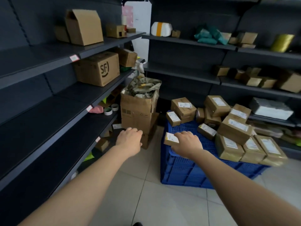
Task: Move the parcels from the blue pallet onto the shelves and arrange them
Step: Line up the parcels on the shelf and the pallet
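A blue perforated pallet (184,170) stands on the tiled floor at centre right. Several brown labelled parcels (234,128) are heaped on its back and right side. One small parcel (169,138) lies at its near left corner, and my right hand (187,142) lies over it with fingers curled on its edge. My left hand (130,137) hovers over the floor to the left of the pallet, fingers loosely bent, holding nothing. Dark shelves (53,105) run along the left, mostly bare near me.
A tall open carton (138,110) stuffed with crumpled material stands between the left shelves and the pallet. An SF-marked box (99,69) and other cartons sit on the left shelves. The right shelves (187,41) hold small boxes, green bags and a white bundle. Tape rolls (110,110) lie on a lower shelf.
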The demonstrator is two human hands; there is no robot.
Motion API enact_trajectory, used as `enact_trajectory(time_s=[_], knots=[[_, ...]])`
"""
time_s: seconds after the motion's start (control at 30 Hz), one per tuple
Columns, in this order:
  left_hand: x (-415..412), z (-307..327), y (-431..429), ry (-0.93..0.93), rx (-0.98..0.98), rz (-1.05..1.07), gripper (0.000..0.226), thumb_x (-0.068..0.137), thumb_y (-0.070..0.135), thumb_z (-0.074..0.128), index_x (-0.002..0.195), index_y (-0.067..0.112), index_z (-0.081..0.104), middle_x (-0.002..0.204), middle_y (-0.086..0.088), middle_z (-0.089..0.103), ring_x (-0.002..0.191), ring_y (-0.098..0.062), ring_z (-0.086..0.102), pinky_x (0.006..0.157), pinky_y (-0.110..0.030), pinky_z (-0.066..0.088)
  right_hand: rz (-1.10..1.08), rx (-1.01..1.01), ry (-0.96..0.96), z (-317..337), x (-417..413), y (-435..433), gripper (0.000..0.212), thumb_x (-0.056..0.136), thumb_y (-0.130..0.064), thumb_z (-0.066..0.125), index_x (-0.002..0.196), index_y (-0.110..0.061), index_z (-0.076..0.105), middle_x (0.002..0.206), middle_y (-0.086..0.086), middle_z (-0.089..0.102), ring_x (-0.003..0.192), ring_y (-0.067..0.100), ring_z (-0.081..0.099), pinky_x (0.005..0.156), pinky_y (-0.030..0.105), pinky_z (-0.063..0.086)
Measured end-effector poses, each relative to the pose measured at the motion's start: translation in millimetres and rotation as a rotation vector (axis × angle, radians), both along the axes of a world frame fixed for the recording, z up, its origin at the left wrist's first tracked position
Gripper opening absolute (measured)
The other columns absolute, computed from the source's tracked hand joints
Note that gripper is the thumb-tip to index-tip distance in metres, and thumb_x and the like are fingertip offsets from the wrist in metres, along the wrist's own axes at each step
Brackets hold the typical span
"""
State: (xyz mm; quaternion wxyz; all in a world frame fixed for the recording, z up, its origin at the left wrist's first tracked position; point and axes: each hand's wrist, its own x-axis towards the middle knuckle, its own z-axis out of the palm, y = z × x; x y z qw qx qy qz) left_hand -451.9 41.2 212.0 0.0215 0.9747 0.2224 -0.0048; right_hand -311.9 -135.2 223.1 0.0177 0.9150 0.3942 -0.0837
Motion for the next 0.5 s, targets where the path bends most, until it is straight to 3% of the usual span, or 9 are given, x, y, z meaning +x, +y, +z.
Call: enact_trajectory(time_s=[0.5], knots=[[229, -93, 28, 0.164, -0.124, -0.197, 0.044, 0.094, 0.031, 0.055, 0.135, 0.018, 0.046, 0.128, -0.003, 0.053, 0.12, -0.023, 0.046, 0.095, -0.038, 0.041, -0.241, -0.142, 0.189, -84, 191, 14, 0.058, 0.092, -0.049, 0.053, 0.14, -0.019, 0.042, 0.137, 0.006, 0.049, 0.129, 0.027, 0.041, 0.105, 0.041, 0.037]])
